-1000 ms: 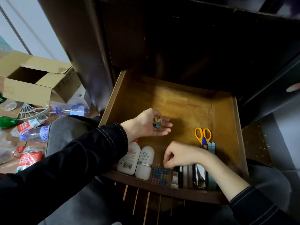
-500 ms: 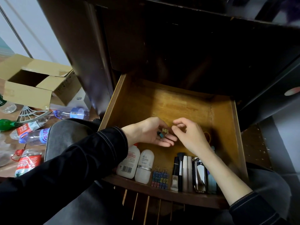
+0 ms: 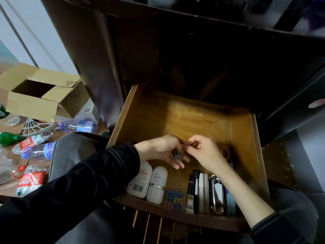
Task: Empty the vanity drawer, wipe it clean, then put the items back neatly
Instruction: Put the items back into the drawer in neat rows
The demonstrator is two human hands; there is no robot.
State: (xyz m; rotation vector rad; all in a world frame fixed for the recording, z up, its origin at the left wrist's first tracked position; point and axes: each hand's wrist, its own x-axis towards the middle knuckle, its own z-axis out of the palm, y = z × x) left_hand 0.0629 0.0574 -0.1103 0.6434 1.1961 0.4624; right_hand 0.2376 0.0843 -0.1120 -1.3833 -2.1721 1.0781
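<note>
The wooden vanity drawer (image 3: 184, 120) stands pulled open. My left hand (image 3: 163, 148) hovers over its middle, cupped around a few small binder clips (image 3: 177, 155). My right hand (image 3: 205, 152) meets it, thumb and forefinger pinching one clip at the left palm. Along the front wall lie two white bottles (image 3: 140, 180), a row of coloured binder clips (image 3: 174, 198), a makeup brush and sticks (image 3: 195, 189), a silver case (image 3: 217, 194) and blue nail files (image 3: 231, 199). Yellow-handled scissors (image 3: 226, 152) show partly behind my right hand.
The dark vanity cabinet (image 3: 193, 59) overhangs the drawer's back. On the floor to the left lie an open cardboard box (image 3: 35, 101) and several plastic bottles (image 3: 37, 150). My knees sit under the drawer front.
My right hand rose from the front row of items to my left palm and now pinches a clip there. My left hand has curled slightly more around the clips.
</note>
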